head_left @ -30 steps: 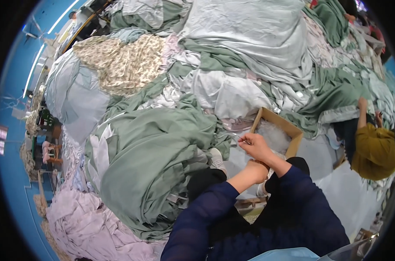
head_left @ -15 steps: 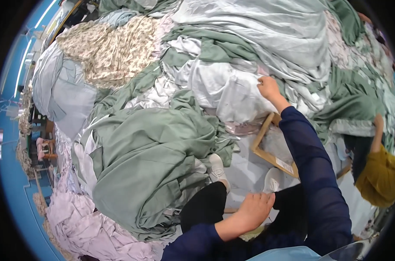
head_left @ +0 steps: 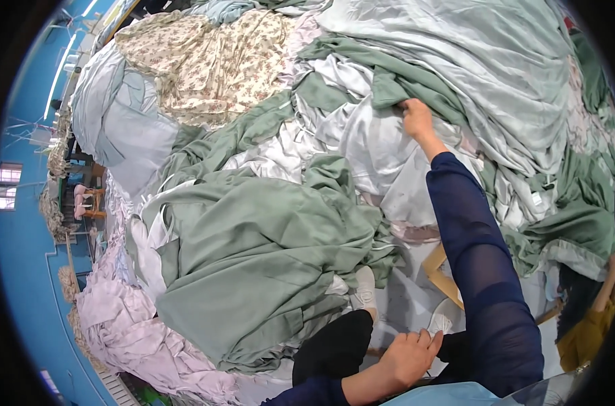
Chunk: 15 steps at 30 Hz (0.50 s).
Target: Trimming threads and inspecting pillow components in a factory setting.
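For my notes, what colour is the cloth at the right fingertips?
Green cloth, seen in the head view.

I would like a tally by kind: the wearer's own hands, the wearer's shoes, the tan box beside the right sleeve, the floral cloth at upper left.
Left hand and right hand: 2
Left shoe and right shoe: 2
Tan box, partly hidden: 1
Floral cloth: 1
Total: 6

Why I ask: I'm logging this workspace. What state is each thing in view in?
Upper green cloth: bunched
Right hand: fingertips at the upper green cloth's edge, firmness of grip unclear
Left hand: fingers curled, whether holding anything unclear
Lower green cloth: heaped, rumpled
Floral cloth: spread, wrinkled
Lilac cloth: heaped, crumpled
Large pale cloth: draped in folds
Tan box: mostly hidden
White shoes: worn
Light tube: lit
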Each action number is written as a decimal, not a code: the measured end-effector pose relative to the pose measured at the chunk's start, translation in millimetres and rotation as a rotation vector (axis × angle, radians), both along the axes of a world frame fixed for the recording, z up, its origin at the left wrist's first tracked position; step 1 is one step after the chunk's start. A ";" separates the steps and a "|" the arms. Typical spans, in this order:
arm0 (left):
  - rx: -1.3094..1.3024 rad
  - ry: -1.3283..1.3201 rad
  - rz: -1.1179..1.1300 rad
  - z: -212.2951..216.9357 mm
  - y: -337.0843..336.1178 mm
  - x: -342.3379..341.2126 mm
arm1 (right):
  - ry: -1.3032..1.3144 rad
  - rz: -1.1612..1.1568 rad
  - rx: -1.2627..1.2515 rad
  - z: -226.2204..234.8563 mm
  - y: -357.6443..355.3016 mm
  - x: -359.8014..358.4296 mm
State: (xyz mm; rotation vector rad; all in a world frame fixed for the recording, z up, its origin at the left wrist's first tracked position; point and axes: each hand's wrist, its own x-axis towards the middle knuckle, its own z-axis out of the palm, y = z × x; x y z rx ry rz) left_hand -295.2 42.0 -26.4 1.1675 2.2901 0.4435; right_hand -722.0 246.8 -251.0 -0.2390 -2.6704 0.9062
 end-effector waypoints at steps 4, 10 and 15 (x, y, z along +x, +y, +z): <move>0.029 -0.001 0.018 8.7 -0.7 -11.0 | 0.045 -0.137 -0.901 35.7 3.4 -2.3; 0.300 -0.382 0.386 32.0 9.3 -42.2 | -0.218 0.274 -1.379 114.3 -11.2 127.5; 1.113 -1.255 1.543 19.4 4.8 -78.7 | -0.615 0.342 -1.688 175.4 8.2 295.5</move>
